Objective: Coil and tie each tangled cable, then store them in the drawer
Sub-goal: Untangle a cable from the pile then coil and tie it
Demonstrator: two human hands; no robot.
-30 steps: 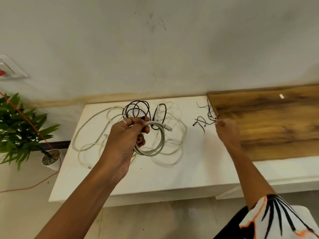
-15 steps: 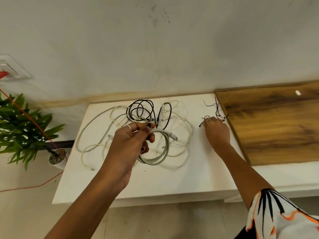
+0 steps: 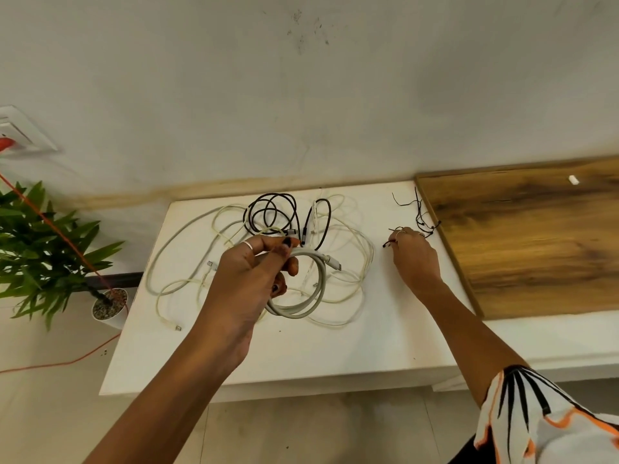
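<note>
Left hand [image 3: 249, 283] still gripping coiled white cable [image 3: 310, 289], right hand [image 3: 413, 254] now pinching black ties [image 3: 420, 217]

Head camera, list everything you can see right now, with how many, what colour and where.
coiled cable: one, pale grey, held above the white table, connector end sticking out to the right
loose cables: several, count unclear, white and cream, tangled on the table behind the coil
black cable: at least one, looped at the back of the table
twist ties: a few, thin, black, near the table's right back corner
white table: one, against the wall
wooden panel: one, brown, right of the table
potted plant: one, green, left on the floor
orange cord: one, on the floor at left
left hand: grips the coiled cable
right hand: pinches a twist tie
</note>
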